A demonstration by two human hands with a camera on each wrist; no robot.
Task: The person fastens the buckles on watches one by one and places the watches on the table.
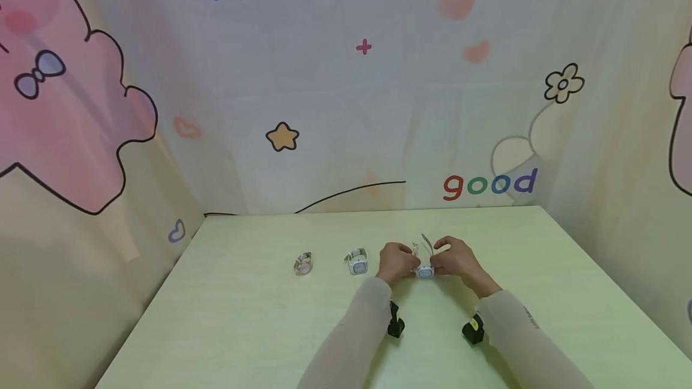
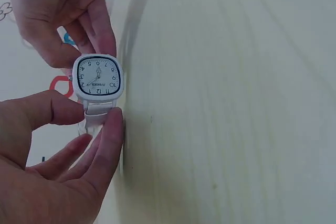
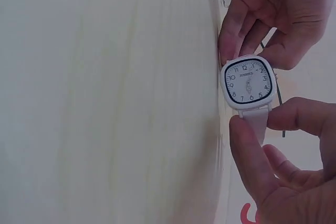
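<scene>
A white wristwatch (image 1: 424,272) with a rounded square case stands on the table between both hands, its dial facing me and its two strap ends raised and apart. My left hand (image 1: 397,261) pinches the strap beside the 12 between thumb and forefinger, as the left wrist view shows with the dial (image 2: 98,76) upside down. On the other side, my right hand (image 3: 294,166) pinches the strap (image 3: 255,121) by the 6. The tips of the remaining fingers are partly hidden behind the strap.
To the left of the hands stands another white watch (image 1: 358,266) with its strap looped. Farther left is a pinkish-gold watch (image 1: 304,266). The pale green table (image 1: 243,329) ends at a printed cloth backdrop (image 1: 324,77). Each wrist bears a small black camera (image 1: 396,327).
</scene>
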